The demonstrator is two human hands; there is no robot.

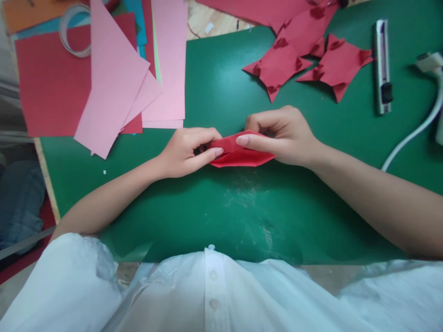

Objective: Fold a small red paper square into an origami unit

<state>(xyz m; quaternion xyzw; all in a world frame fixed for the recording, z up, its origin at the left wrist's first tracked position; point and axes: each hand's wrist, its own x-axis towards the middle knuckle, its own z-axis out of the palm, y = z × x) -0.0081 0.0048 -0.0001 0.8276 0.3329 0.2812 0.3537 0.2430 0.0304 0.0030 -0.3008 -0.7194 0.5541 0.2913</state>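
My bench (173,212) is green, scuffed whitish near its middle, with a pale wood edge (46,180) along its left side. Bare wood (224,30) shows past its far edge. Beyond the left side I make out dark blue cloth (20,203) and a red strip (27,258), both blurred. A white shirt (173,299) fills the near side.

At far left I have paper in a heap: a red sheet (51,87), pink sheets (117,87) overlapping it, an orange sheet (44,16) behind. A tape roll (63,32) lies there, its right side hidden by pink. At far right, red shapes (280,69) lie close together, folded and pointed; the cutter (383,64) is just right of them. A white cable (410,136) curves down until my right forearm (363,198) hides it.

Between my two hands, near the bench's middle, is the folded paper (242,159); whether it touches the bench I cannot tell. My left grip (185,152) pinches its left end. My right grip (289,136) holds the right part, thumb across it, most fingers out of sight.
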